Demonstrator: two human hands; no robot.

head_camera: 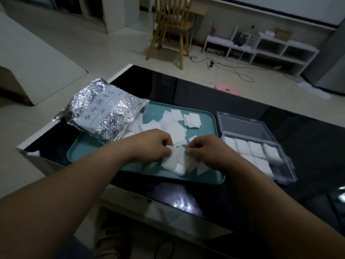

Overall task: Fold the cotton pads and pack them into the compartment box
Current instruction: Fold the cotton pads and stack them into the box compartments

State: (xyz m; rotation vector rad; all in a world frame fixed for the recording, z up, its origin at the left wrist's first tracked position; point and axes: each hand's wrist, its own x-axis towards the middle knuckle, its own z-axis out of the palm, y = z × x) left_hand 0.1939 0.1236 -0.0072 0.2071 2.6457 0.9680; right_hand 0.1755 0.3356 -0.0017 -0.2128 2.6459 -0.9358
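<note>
Several white square cotton pads (172, 121) lie scattered on a teal tray (207, 178). Over the tray's near half, my left hand (152, 144) and my right hand (206, 148) both pinch the top edge of one cotton pad (176, 157), which hangs between them above a small heap of pads. To the right of the tray stands a clear plastic compartment box (283, 176) with its lid (244, 126) open toward the back. Folded pads (255, 148) fill several of its compartments.
A crinkled silver foil bag (101, 113) lies on the tray's far left corner, pads showing at its mouth. All of this sits on a glossy black table (308, 131) with a white rim. A wooden chair (172, 28) and a low white shelf (261, 47) stand beyond.
</note>
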